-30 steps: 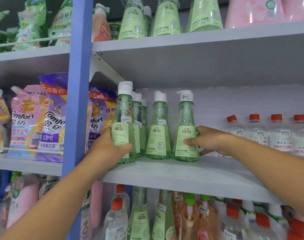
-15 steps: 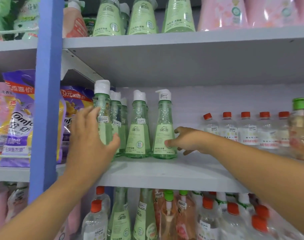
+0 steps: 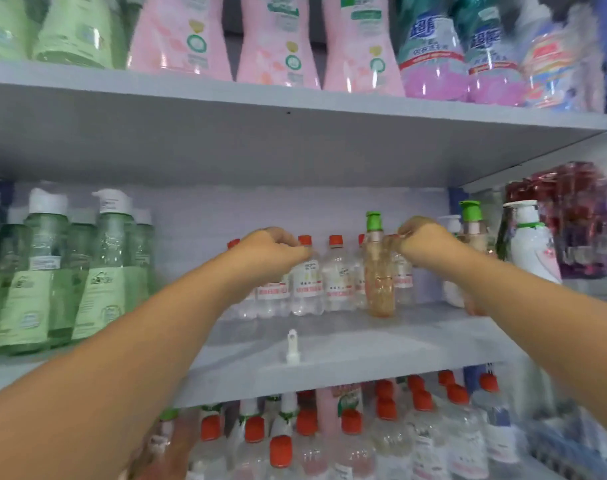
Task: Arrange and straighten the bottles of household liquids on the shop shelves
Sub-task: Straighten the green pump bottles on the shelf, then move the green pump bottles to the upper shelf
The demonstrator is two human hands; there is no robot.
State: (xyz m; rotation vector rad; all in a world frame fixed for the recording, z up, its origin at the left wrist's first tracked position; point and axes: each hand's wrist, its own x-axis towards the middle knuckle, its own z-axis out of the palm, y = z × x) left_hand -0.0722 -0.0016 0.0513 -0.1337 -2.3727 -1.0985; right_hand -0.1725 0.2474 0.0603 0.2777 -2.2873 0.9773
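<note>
Now both hands have left the green bottles (image 3: 98, 271) for the red-capped clear bottles (image 3: 336, 275): left hand (image 3: 271, 251) curls its fingers around one bottle's top, right hand (image 3: 419, 237) pinches behind the amber bottle (image 3: 380, 275). Green row looks done; the clear row, beneath the fingertips, comes next.

On the middle shelf (image 3: 329, 355), both hands reach the row of clear red-capped bottles (image 3: 336, 275): the left hand (image 3: 271, 251) curls over one, the right hand (image 3: 423, 237) seemingly pinches another beside the amber green-capped bottle (image 3: 378, 271).
</note>
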